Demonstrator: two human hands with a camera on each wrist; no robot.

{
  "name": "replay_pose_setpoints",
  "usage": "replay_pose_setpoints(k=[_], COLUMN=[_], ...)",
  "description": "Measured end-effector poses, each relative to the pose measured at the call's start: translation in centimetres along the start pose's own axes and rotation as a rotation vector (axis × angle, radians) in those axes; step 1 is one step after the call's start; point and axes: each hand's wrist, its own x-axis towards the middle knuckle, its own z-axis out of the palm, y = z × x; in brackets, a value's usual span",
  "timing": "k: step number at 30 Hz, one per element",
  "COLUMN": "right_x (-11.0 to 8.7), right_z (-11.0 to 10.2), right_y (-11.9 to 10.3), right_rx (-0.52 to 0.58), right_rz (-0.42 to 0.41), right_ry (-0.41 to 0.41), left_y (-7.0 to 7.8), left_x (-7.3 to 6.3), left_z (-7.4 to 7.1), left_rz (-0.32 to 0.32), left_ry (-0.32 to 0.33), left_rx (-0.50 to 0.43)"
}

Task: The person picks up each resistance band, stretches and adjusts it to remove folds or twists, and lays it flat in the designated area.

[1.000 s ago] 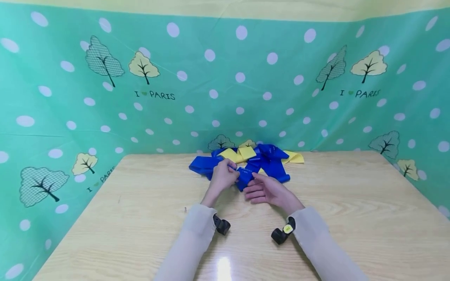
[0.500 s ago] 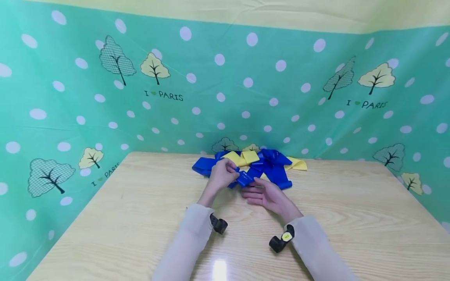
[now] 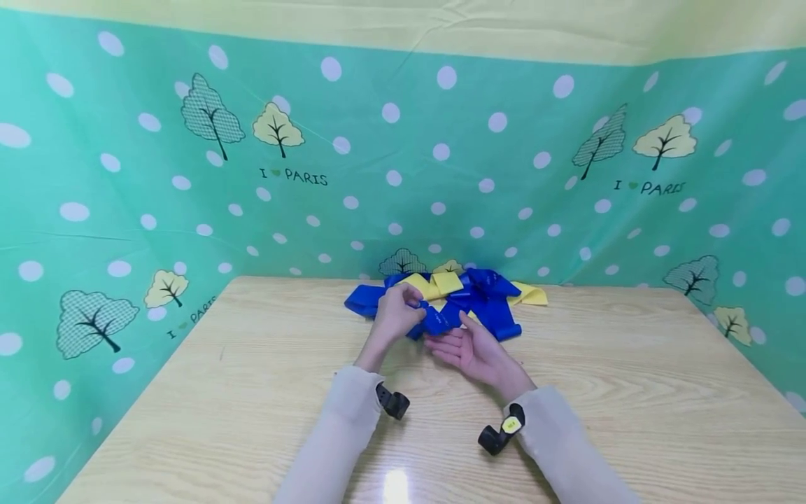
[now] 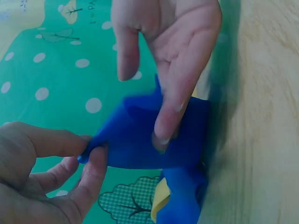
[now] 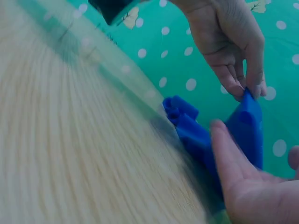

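Observation:
A pile of blue and yellow wide ribbons lies at the table's far edge. My left hand (image 3: 393,313) pinches a blue ribbon (image 3: 443,319) with small pale lettering. In the left wrist view, thumb and finger grip one end of this blue ribbon (image 4: 138,140), which stretches flat away from them. My right hand (image 3: 481,355) is held palm up at the ribbon's right side. Its fingers (image 4: 175,107) are straight and lie against the ribbon, with the thumb apart. From the right wrist, a rolled blue piece (image 5: 180,112) shows beside the stretched part.
A yellow ribbon (image 3: 447,282) is folded on top of the pile, and another yellow end (image 3: 532,294) pokes out on the right. Behind stands a green dotted curtain (image 3: 352,161) meeting the wooden table (image 3: 604,406). Black wrist cameras (image 3: 395,404) sit at both sleeves.
My right hand has turned its palm upward and shifted slightly left under the ribbon. The blue ribbon's lettered part has flattened and tilted. My left hand keeps its pinch. The head view has shifted.

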Motion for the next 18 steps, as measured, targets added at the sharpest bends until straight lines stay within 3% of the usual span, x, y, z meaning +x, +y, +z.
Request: replay_pose_setpoints(k=[4,9,13,18], right_x=[0.0,-0.3,-0.3,-0.2], right_z=[0.4,0.9,1.3,1.6], right_y=[0.2,0.1,-0.2,-0.5], right_rx=[0.029,-0.046,-0.124,-0.219], right_rz=[-0.101,-0.152,-0.168,-0.193], right_ry=[0.105,0.248,0.294,0.344], left_y=[0.2,0.1,-0.1,-0.4], left_x=[-0.2,-0.4,-0.3,-0.3], left_z=[-0.2,-0.1,-0.2,-0.1], left_rz=[-0.055,-0.111,-0.149,-0.25], left_ry=[-0.091,-0.197,-0.239,-0.282], left_rx=[-0.035,-0.038,-0.057,-0.128])
